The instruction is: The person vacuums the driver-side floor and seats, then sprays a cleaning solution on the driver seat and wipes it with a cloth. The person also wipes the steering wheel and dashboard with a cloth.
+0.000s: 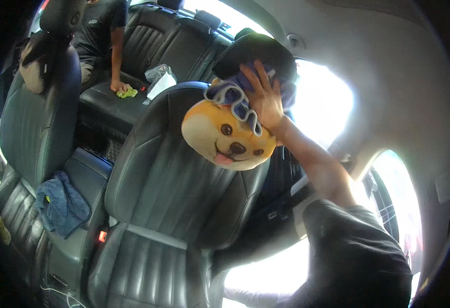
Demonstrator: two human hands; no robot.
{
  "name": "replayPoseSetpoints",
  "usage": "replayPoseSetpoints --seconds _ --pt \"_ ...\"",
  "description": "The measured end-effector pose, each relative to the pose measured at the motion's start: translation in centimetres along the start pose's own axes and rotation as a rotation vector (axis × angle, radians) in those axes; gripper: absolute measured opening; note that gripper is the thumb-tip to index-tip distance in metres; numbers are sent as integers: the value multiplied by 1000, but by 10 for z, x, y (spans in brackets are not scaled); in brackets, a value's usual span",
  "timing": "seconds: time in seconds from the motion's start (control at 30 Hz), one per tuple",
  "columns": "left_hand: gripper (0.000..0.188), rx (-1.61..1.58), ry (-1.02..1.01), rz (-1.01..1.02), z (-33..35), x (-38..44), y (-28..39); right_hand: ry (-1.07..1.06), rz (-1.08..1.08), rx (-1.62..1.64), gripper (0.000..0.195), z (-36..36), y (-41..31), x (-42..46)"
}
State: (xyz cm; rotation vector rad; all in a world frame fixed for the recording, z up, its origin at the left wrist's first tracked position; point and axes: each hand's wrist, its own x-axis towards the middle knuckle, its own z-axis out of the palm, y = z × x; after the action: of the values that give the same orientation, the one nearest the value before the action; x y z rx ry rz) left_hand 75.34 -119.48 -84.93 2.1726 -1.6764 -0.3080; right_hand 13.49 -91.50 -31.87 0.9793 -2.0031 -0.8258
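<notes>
My right hand (265, 102) presses a blue cloth with pale edging (244, 109) against the black headrest (261, 46) of the near car seat. Its fingers are spread over the bunched cloth. A cushion printed with a dog's face (225, 140) hangs just below, against the black leather backrest (171, 177); the cloth overlaps its top edge. My left hand is out of view.
In the rear, another person's hand (120, 86) rests on a yellow-green cloth (127, 92) on the back seat. A clear plastic bag (159, 82) lies nearby. A blue towel (62, 204) drapes over the center console (84, 169). A white cable (61, 292) lies lower left.
</notes>
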Motion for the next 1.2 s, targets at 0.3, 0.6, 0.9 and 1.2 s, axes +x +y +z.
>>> replayPoseSetpoints --seconds 0.3,0.6,0.9,1.2 --pt "61 56 1 -145 -5 6 11 313 407 21 42 26 33 33" --pt "60 110 130 -180 -26 27 -13 66 -87 134 50 62 -159 155" --pt "67 76 13 -108 -13 2 12 -130 -143 792 61 26 -312 36" --pt "68 100 -15 -269 13 5 -9 -178 328 639 70 59 -154 -91"
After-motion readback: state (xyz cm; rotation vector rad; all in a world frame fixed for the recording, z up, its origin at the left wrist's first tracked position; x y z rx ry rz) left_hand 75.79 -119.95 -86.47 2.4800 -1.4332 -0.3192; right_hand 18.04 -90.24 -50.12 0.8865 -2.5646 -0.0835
